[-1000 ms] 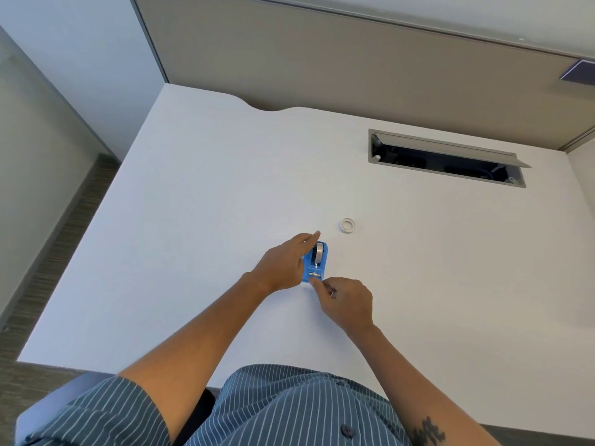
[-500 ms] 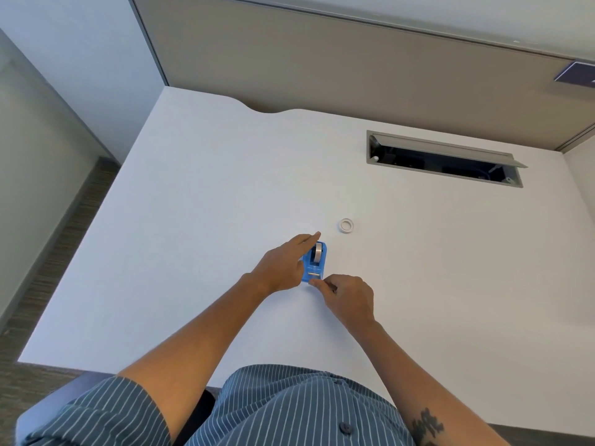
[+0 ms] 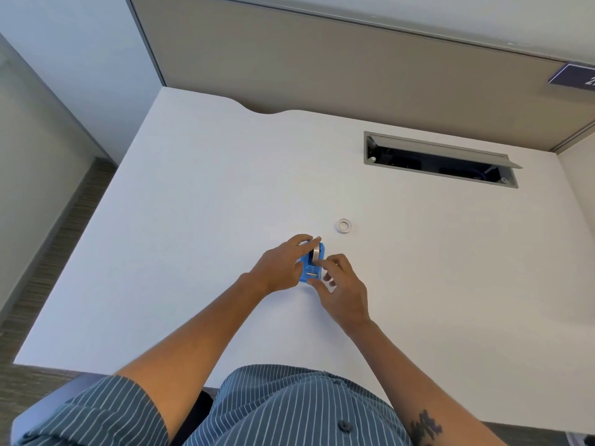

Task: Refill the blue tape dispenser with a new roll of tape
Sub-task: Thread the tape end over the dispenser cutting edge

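The blue tape dispenser (image 3: 311, 263) sits on the white desk (image 3: 199, 220), near the middle of the desk and toward its near edge. Much of its body is hidden: the left hand (image 3: 279, 268) covers its left side, and the right hand (image 3: 343, 291) covers its near right corner. A roll of tape (image 3: 316, 251) stands on edge in the dispenser's far half; only its grey upper arc shows. A small metal strip at the dispenser's near end is too small to make out clearly.

Left hand: palm down, wrapped against the dispenser's left wall, fingers (image 3: 304, 240) reaching forward over the far end beside the roll. It appears to be gripping the dispenser, though the contact underneath is hidden.

Right hand: held just right of the dispenser, fingers loosely curled, index fingertip at the roll's right face, thumb low by the near corner. Whether thumb and finger actually pinch anything cannot be told from this view.

A second small ring (image 3: 344, 225), pale and lying flat, rests on the desk beyond and right of the dispenser, apart from both hands. Farther right, a grey cable trough (image 3: 441, 159) is set into the desk, its interior dark and unclear. Both forearms enter from the near edge; the striped shirt (image 3: 289, 410) is cut off by the frame.
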Demonstrator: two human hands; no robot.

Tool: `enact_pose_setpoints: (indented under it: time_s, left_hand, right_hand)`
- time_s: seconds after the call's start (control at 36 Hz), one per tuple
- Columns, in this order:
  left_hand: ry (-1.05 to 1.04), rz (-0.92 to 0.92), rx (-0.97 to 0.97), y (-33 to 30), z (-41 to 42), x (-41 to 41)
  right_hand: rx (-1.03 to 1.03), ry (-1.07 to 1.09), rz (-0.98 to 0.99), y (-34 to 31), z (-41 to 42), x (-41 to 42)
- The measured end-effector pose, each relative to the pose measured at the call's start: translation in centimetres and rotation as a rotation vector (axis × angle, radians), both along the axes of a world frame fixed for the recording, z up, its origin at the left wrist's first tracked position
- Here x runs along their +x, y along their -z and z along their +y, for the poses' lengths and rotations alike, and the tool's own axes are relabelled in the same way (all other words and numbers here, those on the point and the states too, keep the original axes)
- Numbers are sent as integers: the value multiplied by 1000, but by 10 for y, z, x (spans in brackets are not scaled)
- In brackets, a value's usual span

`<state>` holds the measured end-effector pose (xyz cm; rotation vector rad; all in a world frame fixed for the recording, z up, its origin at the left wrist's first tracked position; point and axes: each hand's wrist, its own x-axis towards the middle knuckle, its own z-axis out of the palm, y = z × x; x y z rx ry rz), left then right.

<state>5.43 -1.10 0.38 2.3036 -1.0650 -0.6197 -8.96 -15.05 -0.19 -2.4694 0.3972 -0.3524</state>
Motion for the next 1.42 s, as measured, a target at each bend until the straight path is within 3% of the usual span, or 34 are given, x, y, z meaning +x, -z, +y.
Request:
enact_pose_setpoints:
  time_s: [0.44,0.69,1.42]
  left_hand:
    - [3,-24,-14,0,1,-1]
    - [6,-18,-17,-1,1,-1]
    - [13,-28,1,-4,2,-1]
  right_hand:
    - [-85,4,-99,0,3,4]
    - [-45,-16,28,5,2,-3]
    - [-114,-1,-33,7,5,4]
